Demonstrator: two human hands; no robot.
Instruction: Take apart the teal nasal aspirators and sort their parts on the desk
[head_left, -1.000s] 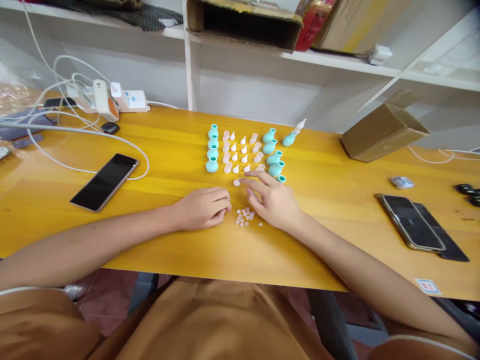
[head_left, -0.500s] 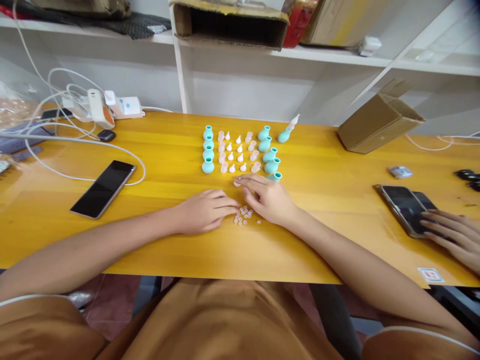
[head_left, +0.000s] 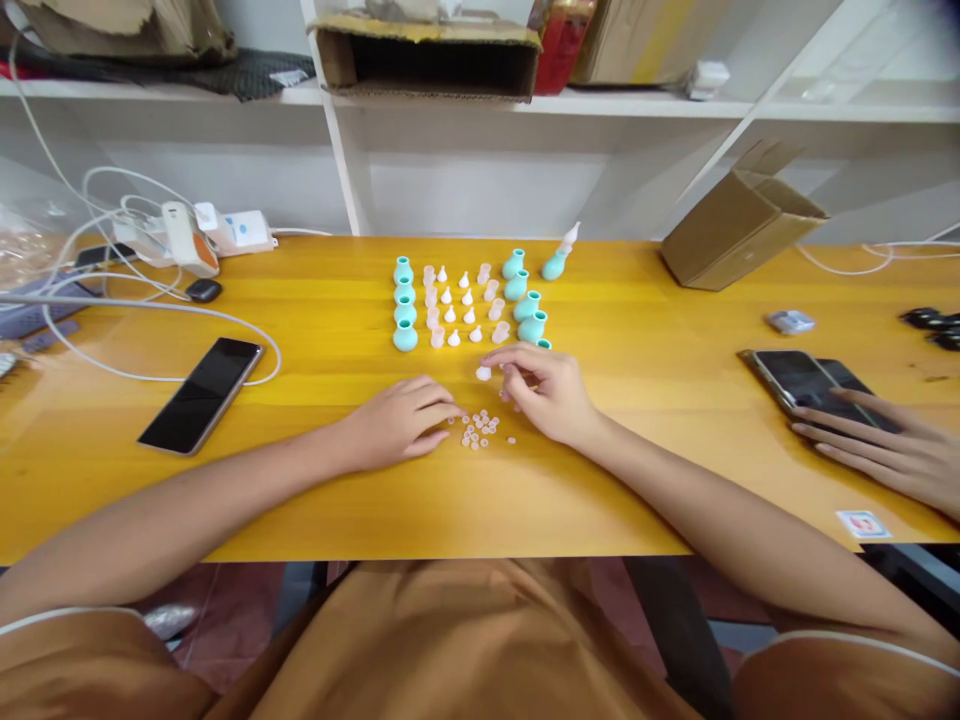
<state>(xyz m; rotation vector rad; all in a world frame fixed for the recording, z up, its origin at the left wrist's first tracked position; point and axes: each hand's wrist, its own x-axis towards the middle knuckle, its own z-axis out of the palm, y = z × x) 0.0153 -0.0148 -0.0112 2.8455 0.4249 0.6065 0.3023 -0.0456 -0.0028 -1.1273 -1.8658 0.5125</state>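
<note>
My left hand (head_left: 405, 425) rests on the table with its fingers stretched out, their tips at the edge of a loose cluster of small pale-pink rings (head_left: 484, 430). My right hand (head_left: 551, 395) has curled fingers; its index fingertip is on a small white pointed tip (head_left: 484, 373), partly covering it. Beyond my hands stand rows of white tips (head_left: 475, 334), pale-pink clear cups (head_left: 500, 332) and teal bulbs (head_left: 405, 336). The right-hand bulbs lean, and one is partly hidden behind my right hand. An assembled nasal-aspirator-like bulb (head_left: 555, 263) with a clear, white-tipped end lies at the back right.
A black phone (head_left: 201, 395) and tangled white cables with chargers (head_left: 244, 232) are on the left. To the right are an open cardboard box (head_left: 739, 235) and another person's hand (head_left: 892, 445) over dark phones (head_left: 795, 380). Shelves run along the back.
My right hand has shifted slightly right relative to the table, and the white tip under its index finger has moved with it. My left hand has drawn slightly back from the rings.
</note>
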